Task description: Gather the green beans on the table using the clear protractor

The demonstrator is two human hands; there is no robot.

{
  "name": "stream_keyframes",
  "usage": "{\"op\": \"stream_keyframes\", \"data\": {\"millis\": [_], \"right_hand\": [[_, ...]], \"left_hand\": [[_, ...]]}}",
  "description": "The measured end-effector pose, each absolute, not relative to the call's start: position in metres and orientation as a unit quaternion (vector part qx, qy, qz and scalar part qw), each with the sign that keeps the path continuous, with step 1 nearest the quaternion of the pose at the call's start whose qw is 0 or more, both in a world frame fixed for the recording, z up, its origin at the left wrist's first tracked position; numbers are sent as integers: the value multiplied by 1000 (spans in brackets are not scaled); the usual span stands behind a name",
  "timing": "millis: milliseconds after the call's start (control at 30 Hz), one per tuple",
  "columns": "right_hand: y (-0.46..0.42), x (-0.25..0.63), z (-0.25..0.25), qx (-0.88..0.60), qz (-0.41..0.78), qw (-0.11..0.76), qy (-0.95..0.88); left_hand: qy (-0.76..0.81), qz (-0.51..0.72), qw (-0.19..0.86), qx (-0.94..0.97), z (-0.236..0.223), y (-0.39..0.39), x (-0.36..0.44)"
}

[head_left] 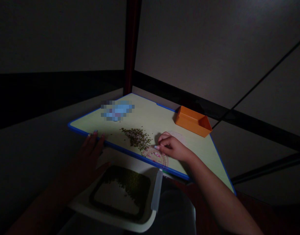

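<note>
The loose heap of small olive-green grains [137, 137] lies on the pale, blue-edged tabletop [152, 116], just left of your right hand [173, 148]. Its fingers curl narrow; I cannot tell whether they pinch anything. Touch lightly, so grains don't scatter. Your left hand [87, 156], fingers spread, is at the near edge, beside the white plastic tub [153, 217]; avoid jogging either. The orange rectangular plastic box [192, 122] stands far right.

No words, numbers or brands can be read: the round pink print [155, 158] on the table [150, 112] is too dim and small to make out, and the blue thing [119, 110] there is blurred into squares.
</note>
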State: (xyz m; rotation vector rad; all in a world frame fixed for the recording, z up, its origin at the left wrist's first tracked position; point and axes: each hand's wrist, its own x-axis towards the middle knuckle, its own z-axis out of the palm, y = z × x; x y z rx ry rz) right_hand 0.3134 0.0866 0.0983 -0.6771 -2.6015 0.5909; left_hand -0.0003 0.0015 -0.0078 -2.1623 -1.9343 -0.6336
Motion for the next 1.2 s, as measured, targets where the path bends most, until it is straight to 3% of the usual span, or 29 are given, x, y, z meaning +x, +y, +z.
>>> {"op": "stream_keyframes", "data": {"millis": [1000,1200], "right_hand": [[89,321,103,-260,196,247,-913],[95,339,105,-278,210,206,-915]], "left_hand": [[-659,-212,74,-718,-7,1,2],[-645,-213,99,-727,-13,1,-3]]}}
